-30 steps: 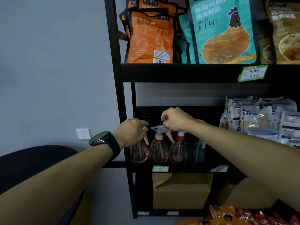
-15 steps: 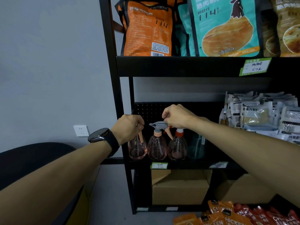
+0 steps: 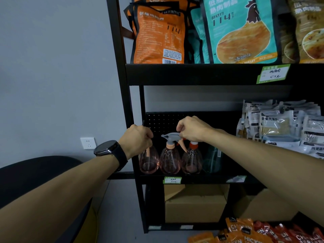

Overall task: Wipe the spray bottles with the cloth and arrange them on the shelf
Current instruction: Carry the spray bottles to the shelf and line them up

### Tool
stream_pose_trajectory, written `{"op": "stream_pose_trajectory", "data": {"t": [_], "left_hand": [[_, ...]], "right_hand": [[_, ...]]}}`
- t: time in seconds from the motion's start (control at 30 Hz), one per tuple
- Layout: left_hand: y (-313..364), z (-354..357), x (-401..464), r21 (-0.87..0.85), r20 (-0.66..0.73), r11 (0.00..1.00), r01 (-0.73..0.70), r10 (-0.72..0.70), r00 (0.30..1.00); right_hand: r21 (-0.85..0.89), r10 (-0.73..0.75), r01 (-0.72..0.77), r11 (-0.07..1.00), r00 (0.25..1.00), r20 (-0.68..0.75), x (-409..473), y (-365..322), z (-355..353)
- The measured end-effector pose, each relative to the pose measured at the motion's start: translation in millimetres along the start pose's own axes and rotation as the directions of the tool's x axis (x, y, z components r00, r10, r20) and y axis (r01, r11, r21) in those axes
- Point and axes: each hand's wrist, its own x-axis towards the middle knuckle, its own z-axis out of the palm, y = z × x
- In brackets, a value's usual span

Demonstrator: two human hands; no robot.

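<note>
Barely shifting since a second ago: both hands staying on the row of spray bottles, view tilting slightly. Standing upright, side by side on the lower shelf (image 3: 192,178): left bottle (image 3: 149,162), middle bottle (image 3: 169,160), right bottle (image 3: 191,160). Left hand (image 3: 135,139) gripping the left bottle's head, fingers curled round it; right hand (image 3: 192,128) pinching the middle bottle's grey trigger head (image 3: 170,136), probably squaring nozzles into line. No cloth showing. Beyond: snack bags (image 3: 240,30) above, cardboard boxes (image 3: 195,204) below.
</note>
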Motion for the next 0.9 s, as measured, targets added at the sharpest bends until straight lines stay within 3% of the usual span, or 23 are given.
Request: {"op": "stream_pose_trajectory", "data": {"t": [0.9], "left_hand": [[5.0, -4.7, -8.3, 0.029, -0.045, 0.998, -0.05, 0.051, 0.998]], "right_hand": [[-0.018, 0.007, -0.007, 1.0, 1.0, -0.008, -1.6, -2.9, 3.2]]}}
